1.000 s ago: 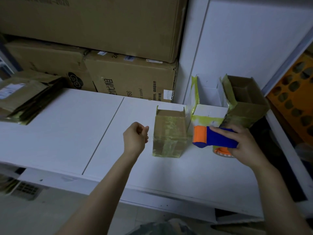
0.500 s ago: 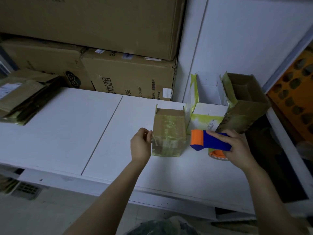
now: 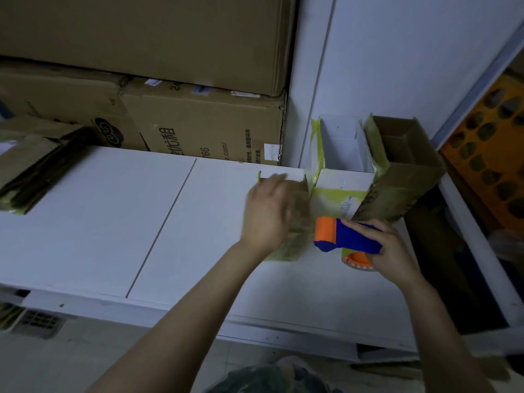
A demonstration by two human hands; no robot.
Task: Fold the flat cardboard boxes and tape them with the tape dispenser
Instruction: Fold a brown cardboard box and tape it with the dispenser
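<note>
Flat cardboard boxes [image 3: 27, 168] wait in a slumped stack at the far left, overhanging the table's [image 3: 107, 222] left end, so more folding remains; between that stack and the hands the white surface lies broad and bare, crossed only by a thin seam, which is the best room for turning a box; its front edge runs just below the forearms, and large cartons [image 3: 204, 131] wall off the back.

Left hand [image 3: 269, 214], which a second ago hung loosely curled and apart from the small brown box [image 3: 296, 242] and half a second ago touched its left side, now lies over the box's top; blur hides whether the fingers are spread flat or hooked over the far rim, so I cannot tell; it looks like bracing the box for a strip.

Tape dispenser [image 3: 350, 239] has crept leftward and now sits just beside the box's right side, orange roller leading; right hand [image 3: 394, 251] wraps its fingers around the blue handle; taping seems about to begin.

Behind it, a white box [image 3: 343, 148] and a tilted open brown box [image 3: 411, 177] crowd the back-right corner, touching each other; the table's right edge drops into a dark gap beside an orange crate [image 3: 490, 154], so room to the right is tight.
</note>
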